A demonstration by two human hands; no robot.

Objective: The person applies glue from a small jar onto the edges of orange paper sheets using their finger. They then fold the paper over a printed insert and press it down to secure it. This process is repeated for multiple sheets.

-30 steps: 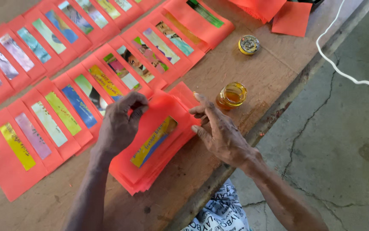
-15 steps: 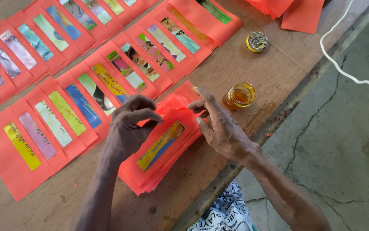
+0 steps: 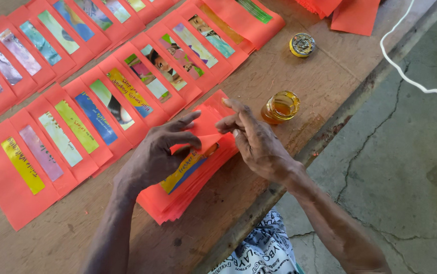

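A stack of orange-red paper envelopes [image 3: 178,195] lies near the table's front edge, the top one bearing a yellow and blue strip. My left hand [image 3: 155,155] rests on the stack and pinches the top envelope's flap [image 3: 204,133] with thumb and fingers. Across from it, my right hand [image 3: 254,142] grips the same flap from the right side, lifting it off the stack.
Rows of orange envelopes with coloured picture strips [image 3: 96,109] cover the wooden table [image 3: 325,76]. A small open glass jar of amber liquid [image 3: 279,106] stands right of my hands, its round lid [image 3: 302,44] farther back. A white cable [image 3: 406,76] crosses the concrete floor.
Both hands have closed in on the top envelope's flap and raised it; earlier they lay flatter on the stack.
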